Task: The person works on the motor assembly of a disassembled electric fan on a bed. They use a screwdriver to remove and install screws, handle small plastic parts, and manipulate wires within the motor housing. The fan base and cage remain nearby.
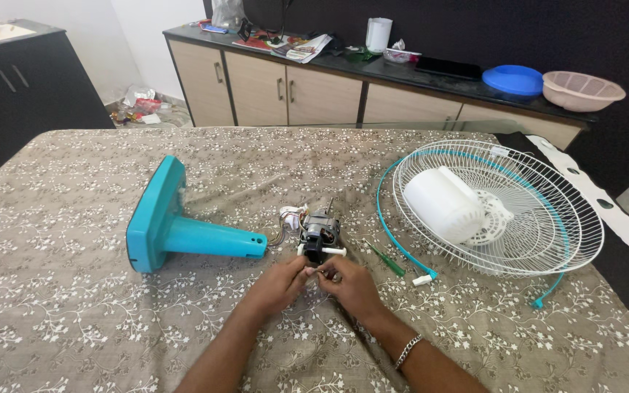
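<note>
Centrally, nearer the table's (pixel 74 320) front edge: fan motor (pixel 319 236), wires trailing. Left hand (pixel 283 284) and right hand (pixel 349 285) pinch a small part at its near end. Judged heavy, rigid; grasp the metal body, not the wires.

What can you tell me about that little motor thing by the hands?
The motor is small, dark metal with coppery windings, and sits upright on the patterned tablecloth. A white bar crosses its lower front. Coloured wires trail left toward the turquoise fan stand. Both hands, left and right, meet at its near end.
</note>
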